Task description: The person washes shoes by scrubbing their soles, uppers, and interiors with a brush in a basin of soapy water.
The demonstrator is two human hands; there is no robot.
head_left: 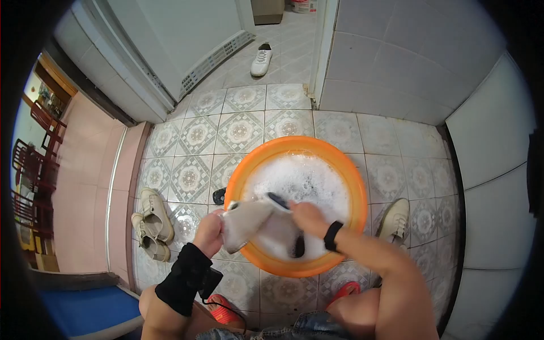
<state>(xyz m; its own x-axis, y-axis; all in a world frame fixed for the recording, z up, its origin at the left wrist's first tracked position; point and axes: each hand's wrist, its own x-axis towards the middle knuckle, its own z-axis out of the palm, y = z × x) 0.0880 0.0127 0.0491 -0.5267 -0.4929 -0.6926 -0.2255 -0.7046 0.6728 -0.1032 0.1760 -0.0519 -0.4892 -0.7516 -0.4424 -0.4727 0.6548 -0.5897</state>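
My left hand (209, 233) is closed around one end of a wet, off-white shoe (247, 222), tilted over the near left side of an orange basin (356, 187). White suds (306, 175) cover the water in the basin. My right hand (307, 218), smeared a little by motion, grips what looks like a brush (278, 200) with a white edge and a dark blue face, against or just above the shoe. A dark patch (297, 246) shows beneath my right hand; whether it belongs to the held shoe I cannot tell.
A pair of beige shoes (154, 218) stands left of the basin, another light shoe (395, 220) to the right. One white shoe (261, 60) lies by the doorway. A dark object (219, 196) sits beside the basin. A blue-topped seat (85, 309) is at lower left.
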